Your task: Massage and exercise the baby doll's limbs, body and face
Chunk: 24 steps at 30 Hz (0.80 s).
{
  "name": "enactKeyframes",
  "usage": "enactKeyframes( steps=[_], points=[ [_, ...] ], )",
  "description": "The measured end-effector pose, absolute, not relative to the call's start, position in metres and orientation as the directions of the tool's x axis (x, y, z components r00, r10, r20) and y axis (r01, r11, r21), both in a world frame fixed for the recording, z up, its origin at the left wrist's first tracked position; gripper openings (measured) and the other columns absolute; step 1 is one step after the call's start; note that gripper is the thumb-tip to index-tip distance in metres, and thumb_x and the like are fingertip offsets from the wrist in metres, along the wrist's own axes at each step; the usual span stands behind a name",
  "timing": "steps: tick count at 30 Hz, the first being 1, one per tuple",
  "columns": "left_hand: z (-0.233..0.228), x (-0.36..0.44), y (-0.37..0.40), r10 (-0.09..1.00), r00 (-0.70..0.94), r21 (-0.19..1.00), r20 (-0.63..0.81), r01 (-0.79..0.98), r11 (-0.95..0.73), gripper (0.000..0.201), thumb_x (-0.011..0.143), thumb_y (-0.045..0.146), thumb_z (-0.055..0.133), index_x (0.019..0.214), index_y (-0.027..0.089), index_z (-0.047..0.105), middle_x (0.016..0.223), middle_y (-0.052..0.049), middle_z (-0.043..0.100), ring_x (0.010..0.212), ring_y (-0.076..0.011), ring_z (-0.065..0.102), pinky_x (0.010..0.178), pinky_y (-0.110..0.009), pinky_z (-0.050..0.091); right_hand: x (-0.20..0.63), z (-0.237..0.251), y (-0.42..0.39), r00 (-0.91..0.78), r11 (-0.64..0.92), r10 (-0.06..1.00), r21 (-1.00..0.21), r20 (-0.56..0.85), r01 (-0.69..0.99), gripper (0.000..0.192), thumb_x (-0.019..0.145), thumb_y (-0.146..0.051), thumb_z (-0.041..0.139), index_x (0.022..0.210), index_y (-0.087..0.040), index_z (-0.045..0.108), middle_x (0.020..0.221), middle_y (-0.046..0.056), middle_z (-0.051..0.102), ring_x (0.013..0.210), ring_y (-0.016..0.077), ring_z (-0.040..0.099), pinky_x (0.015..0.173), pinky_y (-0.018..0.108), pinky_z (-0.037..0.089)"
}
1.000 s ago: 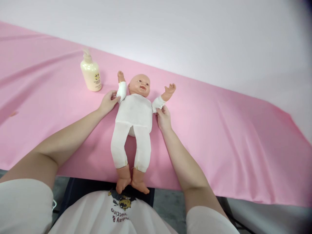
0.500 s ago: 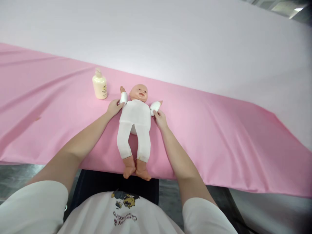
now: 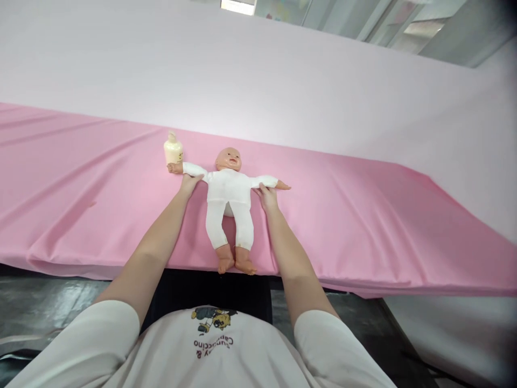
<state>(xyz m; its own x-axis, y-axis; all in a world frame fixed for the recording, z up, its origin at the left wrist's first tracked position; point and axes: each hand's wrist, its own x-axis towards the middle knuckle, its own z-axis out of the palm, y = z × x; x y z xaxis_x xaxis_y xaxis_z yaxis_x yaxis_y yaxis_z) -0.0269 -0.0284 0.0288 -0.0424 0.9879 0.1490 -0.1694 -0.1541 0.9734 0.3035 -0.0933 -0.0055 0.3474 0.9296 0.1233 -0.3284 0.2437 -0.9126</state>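
Your two hands hold the doll's arms spread wide on the pink worktop.

The doll [image 3: 228,191] in white clothes lies on its back on the pink cloth [image 3: 363,215] of the worktop, head away from you, feet at the near edge. Both of its arms are stretched straight out to the sides. Your left hand [image 3: 189,183] has its grip closed on the doll's sleeve on that side, and your right hand [image 3: 265,195] pinches the other sleeve near the wrist. A cream pump bottle [image 3: 173,150] stands upright just behind the doll's small hand on your left, very near it; I cannot tell if they touch.
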Motion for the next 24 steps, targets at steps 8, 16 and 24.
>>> enactKeyframes(
  steps=[8,16,24],
  points=[
    [0.039,-0.028,-0.028,0.995,-0.095,0.913,-0.021,-0.407,-0.020,0.045,0.094,0.043,0.066,0.131,0.019,0.055,0.137,-0.016,0.067,0.127,-0.0248,0.068,0.106,-0.038,0.060,0.307,0.011,-0.124,0.438,0.094,0.880,-0.837,-0.183,-0.539,0.014,0.092,-0.026,0.061,0.101,-0.017,0.058,0.091,0.006,0.069,0.088,0.0132,0.071,0.090,0.030,0.066],
    [0.038,-0.042,-0.018,0.987,-0.115,0.897,-0.114,-0.439,0.052,0.055,0.105,0.056,0.036,0.151,0.025,0.039,0.153,-0.015,0.055,0.138,-0.0224,0.061,0.102,-0.035,0.061,0.317,0.026,-0.159,0.576,0.106,0.753,-0.807,-0.317,-0.581,0.010,0.091,-0.015,0.043,0.084,-0.020,0.049,0.087,0.004,0.062,0.081,0.0095,0.067,0.084,0.024,0.065],
    [0.036,-0.040,-0.016,0.990,-0.116,0.919,-0.081,-0.394,0.029,0.054,0.106,0.046,0.038,0.154,0.024,0.027,0.157,-0.015,0.050,0.136,-0.0159,0.061,0.104,-0.031,0.059,0.263,0.033,-0.246,0.212,-0.174,0.898,-0.752,-0.387,-0.635,0.005,0.088,-0.018,0.057,0.093,-0.018,0.058,0.100,0.009,0.074,0.091,0.0162,0.074,0.081,0.030,0.065]
  ],
)
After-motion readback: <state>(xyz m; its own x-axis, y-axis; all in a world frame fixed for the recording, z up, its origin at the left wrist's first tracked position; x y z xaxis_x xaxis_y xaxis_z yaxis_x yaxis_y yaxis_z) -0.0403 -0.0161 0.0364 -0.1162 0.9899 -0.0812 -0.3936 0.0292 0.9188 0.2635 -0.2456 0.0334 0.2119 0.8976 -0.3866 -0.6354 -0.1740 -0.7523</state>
